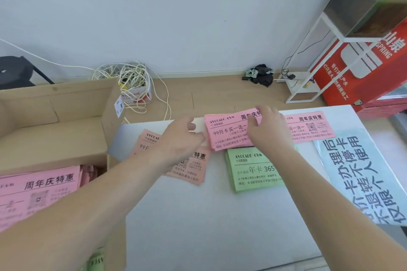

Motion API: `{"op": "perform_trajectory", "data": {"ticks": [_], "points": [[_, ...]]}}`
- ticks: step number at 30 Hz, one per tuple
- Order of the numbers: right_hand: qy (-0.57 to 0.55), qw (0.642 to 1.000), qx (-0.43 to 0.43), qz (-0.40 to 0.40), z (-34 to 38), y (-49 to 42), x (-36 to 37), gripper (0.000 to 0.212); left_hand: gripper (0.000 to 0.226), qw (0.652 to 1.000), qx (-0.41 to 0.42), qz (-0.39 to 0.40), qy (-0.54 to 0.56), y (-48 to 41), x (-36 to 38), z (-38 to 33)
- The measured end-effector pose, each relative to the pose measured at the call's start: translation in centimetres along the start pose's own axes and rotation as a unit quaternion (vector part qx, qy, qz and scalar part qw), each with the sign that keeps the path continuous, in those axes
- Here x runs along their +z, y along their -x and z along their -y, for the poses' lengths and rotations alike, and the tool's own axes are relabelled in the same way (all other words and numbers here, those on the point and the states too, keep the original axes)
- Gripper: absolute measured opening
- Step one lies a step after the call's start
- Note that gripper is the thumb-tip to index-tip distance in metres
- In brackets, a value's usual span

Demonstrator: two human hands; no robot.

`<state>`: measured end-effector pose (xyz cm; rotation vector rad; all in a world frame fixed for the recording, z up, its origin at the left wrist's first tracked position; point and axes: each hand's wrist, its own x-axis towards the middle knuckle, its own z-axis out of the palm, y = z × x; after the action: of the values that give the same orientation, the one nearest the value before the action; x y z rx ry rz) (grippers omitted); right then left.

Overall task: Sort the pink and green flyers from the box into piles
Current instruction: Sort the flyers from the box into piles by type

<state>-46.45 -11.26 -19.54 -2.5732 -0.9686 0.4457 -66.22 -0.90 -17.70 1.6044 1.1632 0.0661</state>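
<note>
Pale wall and wood floor, with a tangle of white cable, lie beyond your white bench. At the bench's left edge stands an open brown cardboard box with pink paper flyers in it. At the far edge lies a stack of pink flyers. Your right hand rests on top of it, its grip closed with thumb and curled fingers pinching the paper. Your left hand touches the stack's left end, but you cannot tell whether its grip is closed. Just nearer you lies a green flyer pile, and left of it, under your left forearm, a second pink pile. A pale blue printed sheet lies along the right edge.
</note>
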Motion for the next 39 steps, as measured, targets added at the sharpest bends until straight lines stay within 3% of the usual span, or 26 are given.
{"op": "perform_trajectory", "data": {"ticks": [3, 6, 9, 11, 13, 17, 19, 22, 24, 26, 29, 34, 39], "points": [[-0.108, 0.989, -0.086, 0.053, 6.6, 4.7, 1.8, 0.031, 0.05, 0.998, 0.029, -0.011, 0.058, 3.8, -3.4, 1.6], [-0.213, 0.963, -0.125, 0.106, 12.8, 9.4, 3.9, 0.018, 0.031, 0.991, 0.044, 0.001, 0.123, 7.7, -7.3, 4.2], [-0.27, 0.941, -0.161, 0.124, 18.3, 13.7, 5.3, 0.015, 0.028, 0.987, 0.052, -0.035, 0.146, 11.9, -12.3, 7.5], [-0.27, 0.929, -0.199, 0.155, 21.5, 16.3, 6.8, 0.014, 0.026, 0.985, 0.044, -0.064, 0.154, 14.3, -16.0, 10.3], [-0.258, 0.918, -0.233, 0.191, 24.2, 18.4, 8.9, 0.012, 0.021, 0.988, 0.021, -0.121, 0.096, 15.9, -19.4, 14.1], [-0.051, 0.919, -0.281, 0.273, 26.9, 20.4, 14.2, 0.038, 0.019, 0.963, 0.01, -0.25, -0.097, 18.2, -24.3, 23.1], [0.021, 0.926, -0.255, 0.277, 27.0, 21.1, 16.3, 0.052, 0.022, 0.947, 0.025, -0.275, -0.166, 18.8, -26.1, 26.7], [0.019, 0.959, -0.188, 0.212, 27.1, 22.2, 17.8, 0.052, 0.038, 0.94, 0.029, -0.221, -0.259, 18.6, -27.6, 28.4], [-0.023, 0.976, -0.113, 0.185, 27.3, 22.5, 18.0, 0.049, 0.048, 0.93, 0.039, -0.136, -0.338, 17.9, -27.4, 27.4], [-0.089, 0.975, -0.044, 0.198, 27.4, 22.4, 18.1, 0.044, 0.062, 0.892, 0.045, -0.071, -0.444, 17.0, -27.0, 26.1], [-0.155, 0.972, -0.021, 0.175, 27.3, 22.4, 18.1, 0.031, 0.082, 0.864, 0.042, -0.052, -0.499, 16.3, -27.7, 25.2], [-0.318, 0.938, 0.032, 0.134, 27.9, 21.4, 16.8, 0.015, 0.059, 0.885, 0.099, -0.034, -0.453, 16.2, -30.0, 25.0], [-0.287, 0.943, 0.035, 0.162, 27.5, 20.2, 16.4, 0.023, 0.021, 0.885, 0.157, -0.075, -0.432, 15.7, -30.5, 24.3]]}}
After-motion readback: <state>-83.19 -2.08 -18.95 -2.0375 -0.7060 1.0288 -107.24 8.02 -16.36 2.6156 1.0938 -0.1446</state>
